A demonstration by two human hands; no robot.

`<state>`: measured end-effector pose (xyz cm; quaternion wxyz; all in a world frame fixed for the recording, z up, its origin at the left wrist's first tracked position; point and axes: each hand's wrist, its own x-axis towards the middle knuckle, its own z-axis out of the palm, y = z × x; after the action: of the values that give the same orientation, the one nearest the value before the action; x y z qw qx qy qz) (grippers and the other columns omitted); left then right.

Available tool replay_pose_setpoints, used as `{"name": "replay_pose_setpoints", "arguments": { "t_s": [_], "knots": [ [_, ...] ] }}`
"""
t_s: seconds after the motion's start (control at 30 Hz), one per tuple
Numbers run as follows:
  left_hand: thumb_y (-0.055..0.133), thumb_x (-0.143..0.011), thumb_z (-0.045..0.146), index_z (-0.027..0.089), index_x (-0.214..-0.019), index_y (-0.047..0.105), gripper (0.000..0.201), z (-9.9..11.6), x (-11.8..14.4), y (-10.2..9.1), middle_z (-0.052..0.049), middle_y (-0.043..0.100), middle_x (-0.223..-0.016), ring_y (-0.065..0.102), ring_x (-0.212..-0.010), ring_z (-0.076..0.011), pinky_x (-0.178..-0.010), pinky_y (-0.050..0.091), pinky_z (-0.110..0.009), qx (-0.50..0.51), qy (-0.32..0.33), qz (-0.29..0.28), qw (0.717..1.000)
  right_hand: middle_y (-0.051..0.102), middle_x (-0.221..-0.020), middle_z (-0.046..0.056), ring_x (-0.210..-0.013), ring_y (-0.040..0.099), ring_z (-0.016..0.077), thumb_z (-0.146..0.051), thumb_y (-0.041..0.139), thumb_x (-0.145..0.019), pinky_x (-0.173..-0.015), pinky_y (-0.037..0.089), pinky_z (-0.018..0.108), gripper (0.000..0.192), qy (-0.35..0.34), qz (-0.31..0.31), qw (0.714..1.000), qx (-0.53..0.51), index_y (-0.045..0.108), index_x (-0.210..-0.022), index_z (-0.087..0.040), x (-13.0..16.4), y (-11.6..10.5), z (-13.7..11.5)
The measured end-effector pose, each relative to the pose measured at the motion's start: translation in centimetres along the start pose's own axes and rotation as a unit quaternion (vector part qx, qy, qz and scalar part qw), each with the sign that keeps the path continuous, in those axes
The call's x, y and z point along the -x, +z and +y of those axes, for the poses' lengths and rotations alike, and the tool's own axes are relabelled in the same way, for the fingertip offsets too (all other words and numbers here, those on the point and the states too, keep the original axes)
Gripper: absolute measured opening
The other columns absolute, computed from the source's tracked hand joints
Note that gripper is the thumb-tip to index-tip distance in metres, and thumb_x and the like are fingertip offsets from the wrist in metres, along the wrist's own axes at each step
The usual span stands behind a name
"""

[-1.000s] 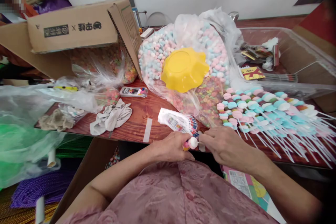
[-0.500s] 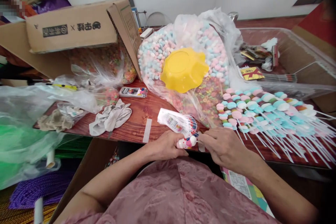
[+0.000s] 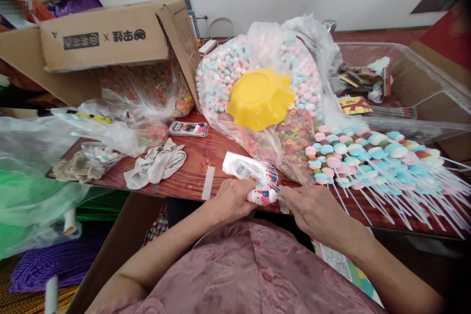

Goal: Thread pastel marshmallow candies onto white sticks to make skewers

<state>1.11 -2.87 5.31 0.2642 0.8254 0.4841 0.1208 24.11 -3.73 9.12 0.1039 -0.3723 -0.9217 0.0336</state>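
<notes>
The left hand (image 3: 235,199) holds a small printed wrapper (image 3: 260,197), white with bright spots of colour. Its thumb and fingers are closed around one end of it. A round white end (image 3: 273,196) pokes out on the other side, facing the right hand (image 3: 311,206). The right hand's fingers are bent in and close together, right by that white end, but I can't tell if they pinch something. The wrapper is up in front of the person's pink top (image 3: 235,270), at the near edge of the red-brown table (image 3: 200,154).

Just behind the wrapper, a fan of flat printed bags (image 3: 241,167) lies on the table. To the right is a big pile of sweets on white sticks (image 3: 371,152), pink, blue, white and brown, with lots of sticks pointing toward the person. Farther back, a yellow bowl (image 3: 259,98) sits upside down on a big clear bag of soft sweets (image 3: 221,76) and little coloured rings (image 3: 294,132). On the left are a crumpled grey cloth (image 3: 156,164), a small flat pack (image 3: 188,128) and a cardboard box (image 3: 106,37) on its side, with more bags of rings (image 3: 180,95) in it
</notes>
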Motion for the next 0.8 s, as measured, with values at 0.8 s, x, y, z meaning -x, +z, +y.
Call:
{"name": "replay_pose_setpoints", "arguments": {
  "t_s": [0.8],
  "knots": [
    [0.071, -0.076, 0.052, 0.017, -0.085, 0.066, 0.036, 0.5, -0.8, 0.7, -0.002, 0.066, -0.079, 0.059, -0.074, -0.0179, -0.063, 0.035, -0.025, 0.113, -0.009, -0.076, 0.991, 0.063, -0.066, 0.002, -0.061, 0.053, 0.0143, -0.008, 0.038, -0.091, -0.06, 0.032, 0.028, 0.029, 0.009, -0.063, 0.978, -0.199, 0.06, -0.075, -0.017, -1.8, 1.9, -1.4]
  ]
}}
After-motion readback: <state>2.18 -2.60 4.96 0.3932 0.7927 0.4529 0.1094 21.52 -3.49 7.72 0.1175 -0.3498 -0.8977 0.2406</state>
